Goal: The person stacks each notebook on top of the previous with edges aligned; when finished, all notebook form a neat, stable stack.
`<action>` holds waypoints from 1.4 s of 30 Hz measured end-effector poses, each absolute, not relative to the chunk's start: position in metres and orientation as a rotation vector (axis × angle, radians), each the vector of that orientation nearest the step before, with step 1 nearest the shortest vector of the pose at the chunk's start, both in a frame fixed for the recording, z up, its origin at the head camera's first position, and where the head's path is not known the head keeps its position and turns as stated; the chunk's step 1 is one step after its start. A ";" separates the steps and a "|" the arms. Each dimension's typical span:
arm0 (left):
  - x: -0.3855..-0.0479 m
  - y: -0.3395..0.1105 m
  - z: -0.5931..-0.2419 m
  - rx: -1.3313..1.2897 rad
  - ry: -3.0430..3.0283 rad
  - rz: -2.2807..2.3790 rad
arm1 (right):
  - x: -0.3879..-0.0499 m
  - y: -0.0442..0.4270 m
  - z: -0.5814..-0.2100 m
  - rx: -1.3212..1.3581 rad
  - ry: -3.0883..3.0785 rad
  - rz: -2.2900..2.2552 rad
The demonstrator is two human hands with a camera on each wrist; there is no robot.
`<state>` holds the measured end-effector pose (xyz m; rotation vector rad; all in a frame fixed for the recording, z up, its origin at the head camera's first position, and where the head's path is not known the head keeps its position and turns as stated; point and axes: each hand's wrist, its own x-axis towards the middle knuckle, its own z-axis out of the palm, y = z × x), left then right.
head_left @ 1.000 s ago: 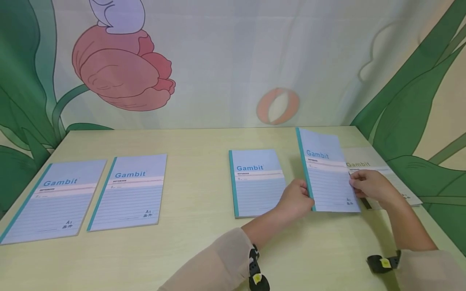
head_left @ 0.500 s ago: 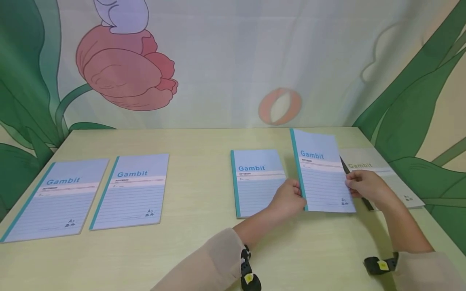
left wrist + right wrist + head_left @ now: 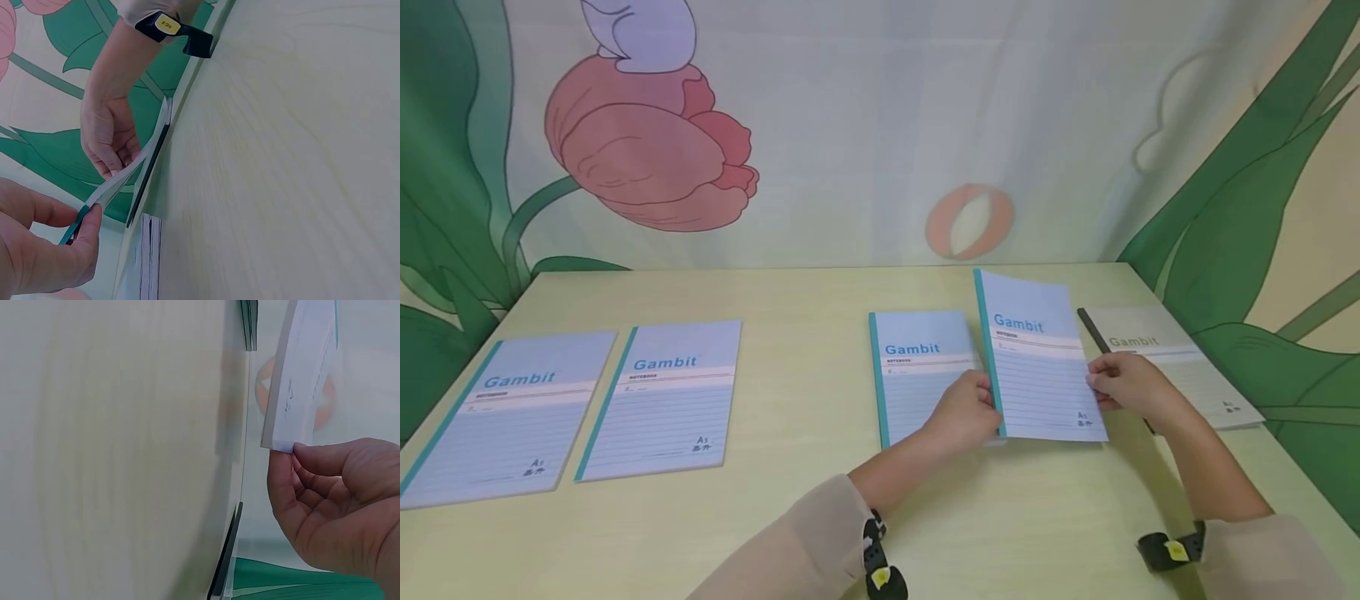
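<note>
Both hands hold a blue Gambit notebook (image 3: 1037,367) raised above the table. My left hand (image 3: 964,410) pinches its teal spine near the lower corner. The right edge is pinched by my right hand (image 3: 1138,387). In the left wrist view the left thumb and fingers (image 3: 89,240) grip the spine, and the cover bows slightly. In the right wrist view the right hand (image 3: 340,500) pinches a corner. Behind the left hand lies another blue notebook (image 3: 910,392), partly covered by the raised one. A pale notebook with a dark spine (image 3: 1206,367) lies to the right, partly behind the right hand.
Two more blue notebooks lie side by side on the left of the table, the outer one (image 3: 512,417) and the inner one (image 3: 662,408). A printed curtain (image 3: 850,133) hangs behind the table's back edge. Each wrist wears a black strap.
Both hands have moved left with the raised notebook, which now overlaps the blue notebook beside it. More of the dark-spined notebook shows on the right.
</note>
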<state>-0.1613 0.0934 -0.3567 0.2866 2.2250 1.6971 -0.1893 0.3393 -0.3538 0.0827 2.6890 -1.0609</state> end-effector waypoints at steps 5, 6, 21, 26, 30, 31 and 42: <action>-0.162 0.090 -0.357 0.285 2.245 1.680 | -0.189 0.338 -0.353 0.040 2.681 -1.091; -0.162 0.089 -0.357 0.283 2.243 1.680 | -0.189 0.338 -0.354 0.026 2.681 -1.102; -0.166 0.068 -0.357 0.235 2.242 1.673 | -0.196 0.320 -0.359 -0.046 2.736 -1.128; -0.165 0.063 -0.357 0.206 2.237 1.671 | -0.197 0.314 -0.359 -0.026 2.730 -1.119; -0.165 0.059 -0.358 0.189 2.230 1.680 | -0.198 0.310 -0.360 -0.037 2.735 -1.126; -0.165 0.058 -0.358 0.187 2.230 1.681 | -0.199 0.309 -0.360 -0.042 2.736 -1.130; -0.165 0.045 -0.360 0.162 2.212 1.715 | -0.198 0.293 -0.357 -0.103 2.809 -1.073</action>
